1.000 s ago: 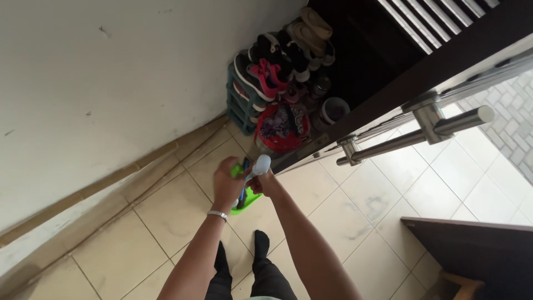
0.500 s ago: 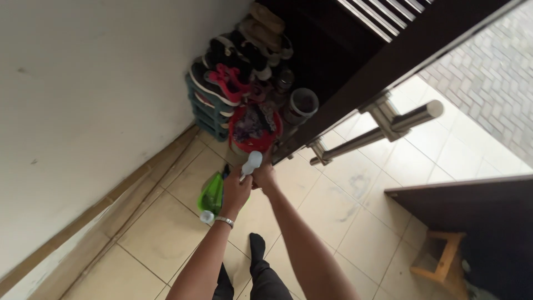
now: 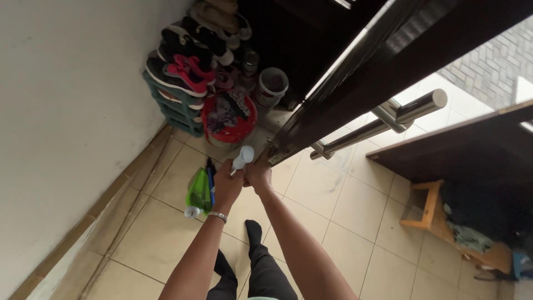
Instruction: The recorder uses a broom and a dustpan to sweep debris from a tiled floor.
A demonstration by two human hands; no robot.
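Observation:
My left hand (image 3: pixel 227 186) is closed around a green plastic bottle (image 3: pixel 199 191), which lies tilted with its white cap (image 3: pixel 191 211) pointing down and left. A dark blue strip (image 3: pixel 211 182) runs along the bottle beside my fingers. My right hand (image 3: pixel 258 175) presses against the left one and grips a pale blue rounded piece (image 3: pixel 243 157) that sticks up between both hands. Both hands hover above the tiled floor, close to the lower edge of a dark door (image 3: pixel 344 83).
The door carries a steel bar handle (image 3: pixel 388 119). A teal shoe rack (image 3: pixel 175 108) full of shoes stands against the white wall, with a red bucket (image 3: pixel 230 119) of cloths and a white tub (image 3: pixel 273 83) beside it. A wooden stool (image 3: pixel 427 208) and dark furniture (image 3: pixel 466 147) stand right.
The green bottle has swung from under my hands to the left of my left hand, cap downward. My view has shifted, so the door edge and the stool show closer.

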